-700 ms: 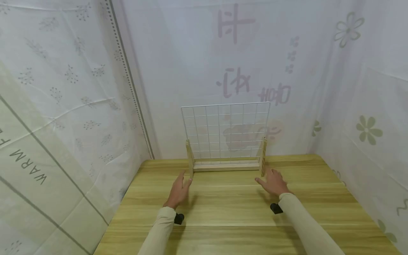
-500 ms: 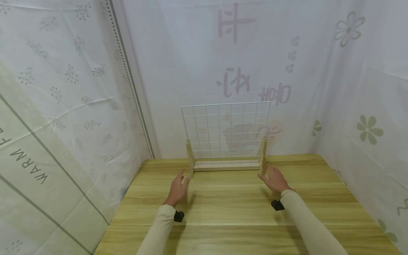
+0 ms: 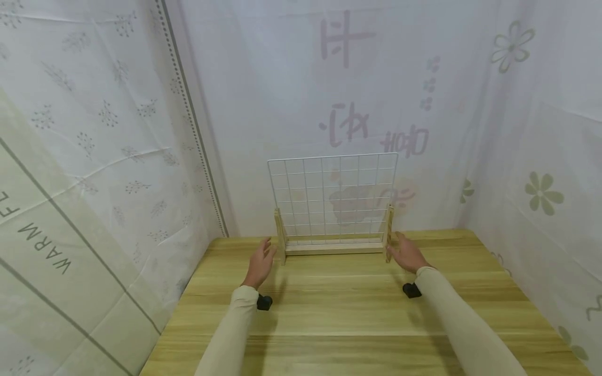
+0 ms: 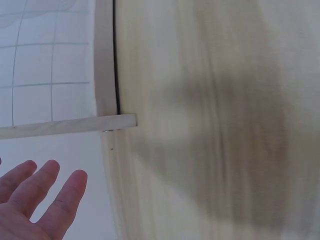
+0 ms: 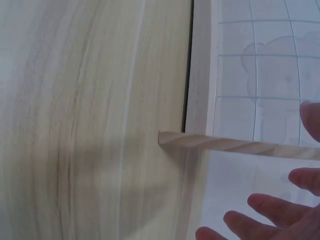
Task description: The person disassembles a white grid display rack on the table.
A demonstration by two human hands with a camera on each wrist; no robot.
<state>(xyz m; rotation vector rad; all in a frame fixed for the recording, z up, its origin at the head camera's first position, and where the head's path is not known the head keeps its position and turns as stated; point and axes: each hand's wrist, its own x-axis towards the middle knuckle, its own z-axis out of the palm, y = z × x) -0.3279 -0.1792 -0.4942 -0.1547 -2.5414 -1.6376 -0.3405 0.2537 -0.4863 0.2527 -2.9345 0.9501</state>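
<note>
I've brought both hands forward: left hand (image 3: 260,262) and right hand (image 3: 407,254), fingers spread and holding nothing, now flank the grid rack (image 3: 333,201) at the tabletop's (image 3: 357,308) far edge.

hands (image 3: 331,258) flanking rack (image 3: 333,203) on table (image 3: 357,308)

wooden table (image 3: 357,313), wire-grid rack (image 3: 333,203) standing on it

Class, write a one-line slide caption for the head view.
Two open hands, left hand and right hand, flank a wire rack on a table.
</note>
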